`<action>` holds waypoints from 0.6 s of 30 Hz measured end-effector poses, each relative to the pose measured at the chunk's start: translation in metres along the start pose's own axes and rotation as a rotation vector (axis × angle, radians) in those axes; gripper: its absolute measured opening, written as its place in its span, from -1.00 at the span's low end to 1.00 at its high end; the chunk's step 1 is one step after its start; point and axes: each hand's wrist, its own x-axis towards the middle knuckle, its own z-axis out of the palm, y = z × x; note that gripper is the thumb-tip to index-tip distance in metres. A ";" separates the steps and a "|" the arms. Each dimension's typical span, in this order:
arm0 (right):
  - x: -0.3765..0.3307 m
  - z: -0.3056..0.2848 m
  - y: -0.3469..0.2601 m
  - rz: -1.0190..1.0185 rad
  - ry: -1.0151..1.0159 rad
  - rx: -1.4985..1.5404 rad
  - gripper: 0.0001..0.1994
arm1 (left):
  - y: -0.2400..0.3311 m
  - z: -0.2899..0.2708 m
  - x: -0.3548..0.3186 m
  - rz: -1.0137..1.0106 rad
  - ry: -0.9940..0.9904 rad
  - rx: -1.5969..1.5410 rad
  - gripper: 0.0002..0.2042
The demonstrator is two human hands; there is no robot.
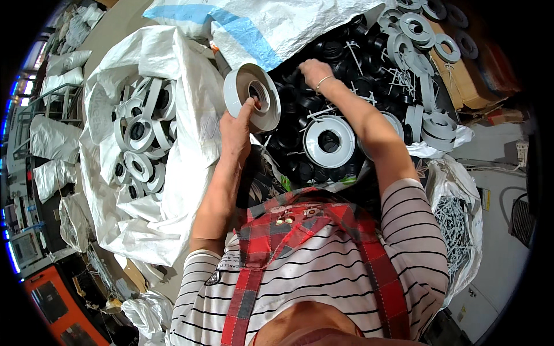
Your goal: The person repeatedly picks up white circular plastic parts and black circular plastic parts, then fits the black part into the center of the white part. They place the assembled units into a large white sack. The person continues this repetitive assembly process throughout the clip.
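My left hand (236, 130) grips a light grey flanged plastic ring (231, 92), thumb at its central hole, raised beside the pile. My right hand (316, 74) reaches over a heap of black plastic rings (332, 51); its fingers are curled together, and whatever they hold is hidden. Another grey flanged ring (312, 137) lies on the heap between my forearms, its open centre showing black. Part of a further grey ring (394, 122) shows behind my right forearm. Thin white plastic sticks (404, 82) are scattered over the black parts.
At left stands an open white sack (193, 109) of grey rings (138, 134), some with black centres. A white and blue sack (277, 29) lies at the far side. Grey rings (416, 29) cover a cardboard box (464, 78). Another sack (470, 190) holds white sticks (449, 225).
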 end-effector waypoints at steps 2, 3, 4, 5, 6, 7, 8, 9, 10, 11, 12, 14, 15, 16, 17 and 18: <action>-0.001 -0.010 0.002 0.062 0.243 0.189 -0.76 | -0.003 -0.007 0.001 0.010 -0.045 -0.063 -0.71; -0.009 -0.028 -0.010 0.031 0.350 0.320 -0.76 | -0.001 -0.006 -0.004 -0.043 -0.055 -0.124 -0.69; -0.019 -0.046 -0.022 -0.005 0.280 0.491 -0.75 | 0.002 -0.003 -0.010 -0.096 -0.068 -0.185 -0.67; -0.035 -0.067 -0.036 -0.030 0.217 0.653 -0.74 | 0.004 0.001 -0.014 -0.152 -0.096 -0.247 -0.64; -0.051 -0.077 -0.050 -0.073 0.221 0.707 -0.71 | -0.007 -0.003 -0.010 -0.219 -0.207 -0.375 -0.60; -0.062 -0.078 -0.057 -0.207 0.305 0.624 -0.68 | -0.005 0.005 -0.017 -0.220 -0.239 -0.406 -0.59; -0.075 -0.087 -0.065 -0.178 0.204 0.583 -0.62 | -0.004 0.011 -0.024 -0.223 -0.249 -0.408 -0.59; -0.087 -0.099 -0.074 -0.155 0.103 0.546 -0.56 | -0.002 0.014 -0.028 -0.220 -0.253 -0.408 -0.59; -0.100 -0.108 -0.079 -0.182 0.070 0.514 -0.45 | -0.003 0.015 -0.032 -0.199 -0.251 -0.368 -0.59; -0.113 -0.117 -0.084 -0.211 0.035 0.483 -0.33 | -0.002 0.015 -0.036 -0.177 -0.246 -0.328 -0.59; -0.122 -0.129 -0.091 -0.216 -0.053 0.422 -0.13 | -0.002 0.012 -0.041 -0.155 -0.237 -0.285 -0.60; -0.134 -0.130 -0.095 -0.253 -0.052 0.382 -0.11 | -0.004 0.005 -0.045 -0.130 -0.270 -0.210 -0.62; -0.137 -0.133 -0.096 -0.298 -0.054 0.375 -0.13 | -0.001 0.002 -0.048 -0.130 -0.301 -0.195 -0.62; -0.140 -0.132 -0.097 -0.406 -0.019 0.276 -0.15 | 0.004 0.000 -0.052 -0.162 -0.316 -0.177 -0.61; -0.144 -0.131 -0.100 -0.512 0.014 0.176 -0.16 | 0.012 0.000 -0.058 -0.196 -0.329 -0.159 -0.61; -0.148 -0.134 -0.101 -0.606 0.000 0.130 -0.16 | 0.016 -0.002 -0.063 -0.230 -0.342 -0.142 -0.61</action>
